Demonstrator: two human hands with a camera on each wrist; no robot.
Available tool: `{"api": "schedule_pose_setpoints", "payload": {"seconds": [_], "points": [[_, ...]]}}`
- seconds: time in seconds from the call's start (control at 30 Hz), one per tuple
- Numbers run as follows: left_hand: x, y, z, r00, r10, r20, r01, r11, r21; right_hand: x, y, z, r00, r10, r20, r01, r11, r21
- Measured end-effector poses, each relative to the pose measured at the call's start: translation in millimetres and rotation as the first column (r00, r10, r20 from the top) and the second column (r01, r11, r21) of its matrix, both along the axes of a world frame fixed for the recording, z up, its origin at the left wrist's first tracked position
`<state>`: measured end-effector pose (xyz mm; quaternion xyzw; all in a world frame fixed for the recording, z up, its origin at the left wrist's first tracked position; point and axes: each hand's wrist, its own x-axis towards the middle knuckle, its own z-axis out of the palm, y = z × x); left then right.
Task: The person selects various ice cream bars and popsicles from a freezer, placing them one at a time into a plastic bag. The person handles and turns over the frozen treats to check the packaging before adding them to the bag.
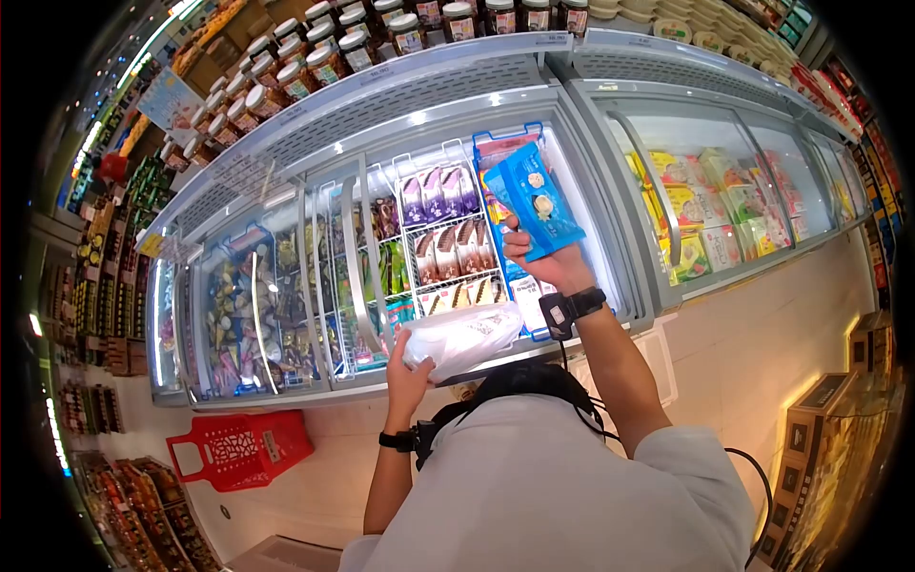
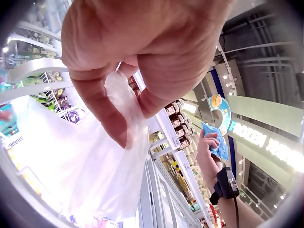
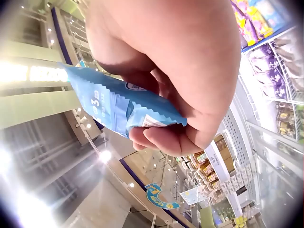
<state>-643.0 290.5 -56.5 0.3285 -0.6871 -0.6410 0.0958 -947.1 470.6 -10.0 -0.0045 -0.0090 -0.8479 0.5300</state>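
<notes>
A blue package (image 1: 540, 202) is held up over the freezer by the right hand (image 1: 558, 264), fingers curled under its lower edge. The right wrist view shows the blue package (image 3: 114, 102) pinched at its crimped end by the right hand (image 3: 175, 61). A white plastic bag (image 1: 464, 340) hangs across the freezer's front edge, gripped at its left end by the left hand (image 1: 410, 372). In the left wrist view the left hand (image 2: 142, 52) pinches the gathered top of the translucent bag (image 2: 95, 166) between thumb and fingers. What the bag contains cannot be told.
Below the hands the freezer (image 1: 562, 114) holds wire baskets with purple packs (image 1: 438, 194) and brown packs (image 1: 453, 251). Glass lids with handles cover its left part. Jars (image 1: 355, 48) line the shelf behind. A red shopping basket (image 1: 243, 448) is on the floor at left.
</notes>
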Motion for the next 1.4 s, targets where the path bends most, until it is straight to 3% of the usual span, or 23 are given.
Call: {"api": "schedule_pose_setpoints", "payload": {"seconds": [0.13, 0.2, 0.3, 0.37, 0.43, 0.53, 0.63, 0.67, 0.7, 0.73, 0.83, 0.9, 0.93, 1.0, 1.03, 1.1, 1.13, 1.2, 1.3, 1.33, 1.4], "points": [[2, -1, -6, 1.000, 0.009, -0.009, -0.009, 1.000, -0.027, 3, 3, 1, 1.000, 0.023, -0.009, -0.023, 0.999, -0.032], [7, -13, -41, 0.998, -0.058, -0.029, 0.049, 0.972, -0.232, 3, 3, 1, 1.000, 0.030, 0.006, -0.030, 0.999, -0.034], [8, -12, -33, 0.994, -0.095, 0.052, 0.106, 0.955, -0.276, 6, 2, -4, 0.999, 0.028, 0.025, -0.027, 0.999, -0.023], [8, -12, -27, 0.990, -0.128, 0.067, 0.144, 0.920, -0.364, 7, 2, -9, 1.000, 0.015, 0.023, -0.015, 1.000, 0.003], [9, -13, -29, 0.981, -0.192, 0.027, 0.173, 0.801, -0.574, 9, 2, -11, 1.000, -0.003, 0.010, 0.003, 0.999, 0.049], [4, -11, -18, 0.985, -0.168, 0.032, 0.161, 0.850, -0.502, 4, 3, -23, 0.998, 0.038, -0.048, -0.034, 0.996, 0.080], [-1, -17, -24, 0.981, -0.176, 0.075, 0.181, 0.726, -0.664, 6, 11, -13, 0.951, 0.124, -0.284, 0.035, 0.868, 0.496], [-5, -17, -20, 0.981, -0.180, 0.073, 0.188, 0.788, -0.586, 4, 12, -18, 0.786, 0.246, -0.567, 0.170, 0.796, 0.582], [-9, -17, -12, 0.981, -0.183, 0.072, 0.193, 0.840, -0.507, 12, 7, -13, 0.794, 0.251, -0.553, 0.186, 0.766, 0.615], [-12, -17, -8, 0.978, -0.192, 0.084, 0.206, 0.810, -0.549, 13, 8, -28, 0.699, 0.357, -0.620, 0.235, 0.703, 0.671], [-18, -17, 1, 0.974, -0.215, 0.074, 0.218, 0.790, -0.573, 31, 2, -45, 0.271, 0.621, -0.736, 0.489, 0.569, 0.661], [-19, -17, -4, 0.976, -0.210, 0.063, 0.209, 0.807, -0.552, 53, -15, -45, -0.057, 0.722, -0.690, 0.603, 0.575, 0.552], [-20, -17, -6, 0.978, -0.203, 0.041, 0.193, 0.817, -0.544, 65, -23, -53, -0.254, 0.676, -0.692, 0.659, 0.645, 0.387], [-23, -14, -8, 0.980, -0.200, -0.002, 0.170, 0.837, -0.520, 86, -38, -72, -0.444, 0.660, -0.606, 0.620, 0.715, 0.324], [-24, -11, -8, 0.983, -0.185, 0.003, 0.160, 0.839, -0.520, 94, -44, -88, -0.476, 0.673, -0.566, 0.599, 0.719, 0.351], [-27, -10, -7, 0.989, -0.148, 0.008, 0.129, 0.837, -0.532, 109, -51, -107, -0.523, 0.621, -0.584, 0.622, 0.746, 0.237], [-27, -14, -15, 0.988, -0.155, -0.010, 0.119, 0.791, -0.600, 109, -54, -107, -0.493, 0.626, -0.604, 0.602, 0.747, 0.282], [-26, -17, -20, 0.990, -0.140, -0.002, 0.115, 0.823, -0.556, 107, -56, -101, -0.437, 0.632, -0.640, 0.553, 0.750, 0.364], [-23, -20, -22, 0.993, -0.117, 0.002, 0.103, 0.874, -0.476, 90, -48, -97, -0.281, 0.605, -0.745, 0.534, 0.743, 0.402], [-20, -20, -20, 0.994, -0.101, 0.028, 0.104, 0.902, -0.420, 82, -40, -95, -0.275, 0.639, -0.719, 0.569, 0.710, 0.414], [-17, -19, -16, 0.993, -0.093, 0.069, 0.111, 0.924, -0.367, 66, -20, -111, -0.123, 0.662, -0.740, 0.636, 0.624, 0.453]]}}
